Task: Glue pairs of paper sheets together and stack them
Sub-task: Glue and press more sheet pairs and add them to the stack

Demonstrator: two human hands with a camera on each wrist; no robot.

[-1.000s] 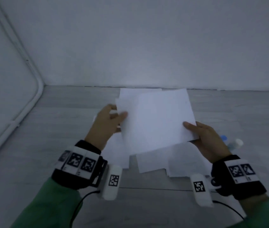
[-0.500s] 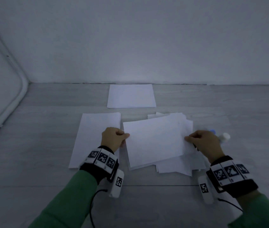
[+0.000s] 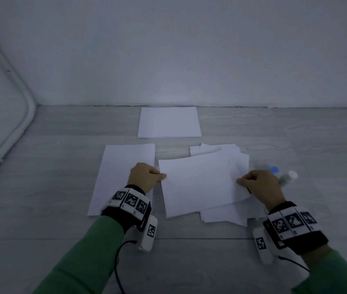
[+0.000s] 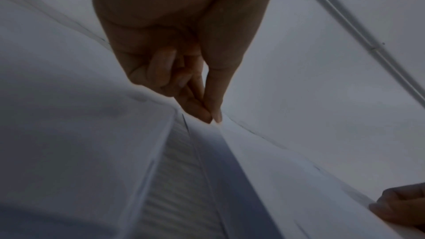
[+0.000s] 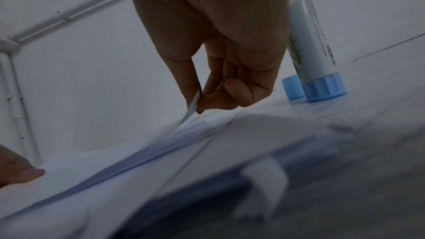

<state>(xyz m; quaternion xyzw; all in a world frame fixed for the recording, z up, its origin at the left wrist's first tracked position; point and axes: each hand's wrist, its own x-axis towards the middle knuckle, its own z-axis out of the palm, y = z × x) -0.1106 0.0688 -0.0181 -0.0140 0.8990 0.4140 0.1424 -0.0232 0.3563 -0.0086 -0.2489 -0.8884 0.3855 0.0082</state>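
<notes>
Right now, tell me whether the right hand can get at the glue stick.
Probably yes: the glue stick lies just beyond the right hand with nothing between, but that hand is pinching the top sheet.

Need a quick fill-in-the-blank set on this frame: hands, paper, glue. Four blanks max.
1. The top sheet is pinched at its edges by ____ hands.
2. The glue stick stands beside the ____ hand.
3. The glue stick's base is coloured ____.
4. The single long sheet lies under the ____ hand.

Missing words: both; right; blue; left
</notes>
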